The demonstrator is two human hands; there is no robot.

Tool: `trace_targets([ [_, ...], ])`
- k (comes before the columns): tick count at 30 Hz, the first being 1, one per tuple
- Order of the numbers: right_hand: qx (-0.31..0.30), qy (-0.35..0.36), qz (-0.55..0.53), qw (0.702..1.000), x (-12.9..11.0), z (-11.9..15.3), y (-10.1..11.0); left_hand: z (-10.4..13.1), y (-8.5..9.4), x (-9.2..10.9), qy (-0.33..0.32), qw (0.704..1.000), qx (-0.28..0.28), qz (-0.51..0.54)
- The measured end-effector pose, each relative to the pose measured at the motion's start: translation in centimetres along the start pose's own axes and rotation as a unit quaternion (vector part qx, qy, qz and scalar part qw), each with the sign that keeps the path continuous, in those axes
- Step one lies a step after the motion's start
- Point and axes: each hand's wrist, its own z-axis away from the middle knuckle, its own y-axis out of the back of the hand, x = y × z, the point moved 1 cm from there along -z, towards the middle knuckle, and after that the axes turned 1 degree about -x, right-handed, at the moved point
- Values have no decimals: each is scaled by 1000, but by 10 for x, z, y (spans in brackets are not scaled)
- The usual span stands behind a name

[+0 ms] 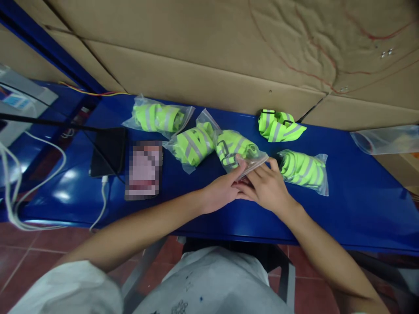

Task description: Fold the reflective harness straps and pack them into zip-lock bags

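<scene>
Both hands meet at the open end of a clear zip bag (252, 165) with a rolled yellow-green reflective strap (234, 146) inside. My left hand (224, 187) pinches the bag's edge, thumb on top. From the other side my right hand (266, 183) grips the same edge with bent fingers. Left of it lie two more bagged straps, the nearer bundle (193, 146) and the farther bundle (157, 117). Another bagged strap (303, 169) rests just right of my right hand. Behind it sits an unbagged strap (278, 126) with black buckles.
A black power bank or phone (108, 152) with a white cable (104, 200) lies at the left, beside a blurred-out device (144, 172). A flat clear bag (386, 139) is at the right edge. Cardboard (196, 78) lines the back of the blue table (353, 209).
</scene>
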Motion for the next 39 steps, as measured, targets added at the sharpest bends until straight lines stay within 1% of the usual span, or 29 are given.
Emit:
trace_targets([
  [1,22,0,-19,1000,4,0,7,4,-1,4,-1,998,-28,-58],
  [2,51,-8,-41,998,7,-1,15,10,-3,9,-20,989,-50,-137],
  [3,86,-27,-66,994,9,-2,23,16,-5,15,-61,970,-57,-229],
  [4,123,-57,-94,986,10,-3,32,22,-6,21,-126,934,-45,-332],
  [5,152,-92,-122,976,10,-4,39,27,-7,27,-214,876,-2,-432],
  [6,165,-119,-147,968,8,-6,44,31,-8,31,-297,804,51,-513],
  [7,161,-135,-166,964,7,-8,48,32,-7,34,-351,735,84,-574],
  [8,150,-138,-177,963,5,-10,50,31,-6,34,-381,678,106,-619],
  [9,136,-133,-181,965,4,-12,50,27,-3,33,-389,640,109,-654],
  [10,124,-127,-180,968,4,-13,50,22,0,30,-377,621,99,-680],
  [11,119,-129,-180,968,5,-14,50,16,4,27,-360,613,76,-699],
  [14,138,-193,-197,951,16,-10,52,2,14,17,-314,617,15,-721],
  [16,153,-226,-196,942,24,-7,55,-2,14,16,-300,620,-6,-725],
  [18,161,-227,-191,941,29,-5,56,-2,9,20,-297,610,-10,-734],
  [20,171,-199,-199,944,33,-4,52,3,-1,31,-308,594,12,-743],
  [21,184,-178,-212,943,34,-2,49,8,-6,37,-319,593,24,-739],
  [22,199,-158,-232,939,34,-1,46,14,-12,44,-335,601,33,-725],
  [23,213,-143,-260,931,34,2,43,21,-16,51,-355,627,39,-693],
  [24,222,-136,-294,920,34,4,41,27,-20,56,-353,677,25,-646],
  [25,222,-141,-332,906,33,7,38,32,-21,60,-333,736,18,-589],
  [27,195,-169,-410,875,31,11,36,36,-17,61,-273,854,43,-441],
  [28,175,-187,-442,860,29,11,34,36,-12,58,-241,900,61,-358],
  [29,155,-208,-465,846,27,11,33,34,-6,54,-212,934,73,-279],
  [30,135,-232,-482,834,26,10,32,31,0,49,-184,956,77,-216],
  [31,119,-259,-491,823,24,8,31,28,6,45,-161,968,82,-173],
  [32,105,-287,-493,815,23,7,29,25,11,41,-148,974,90,-147],
  [34,88,-336,-485,803,21,3,25,21,19,36,-146,973,118,-134],
  [37,77,-361,-488,791,17,-1,21,21,24,35,-156,964,155,-149],
  [39,65,-364,-504,781,16,-2,19,22,25,35,-142,964,163,-155],
])
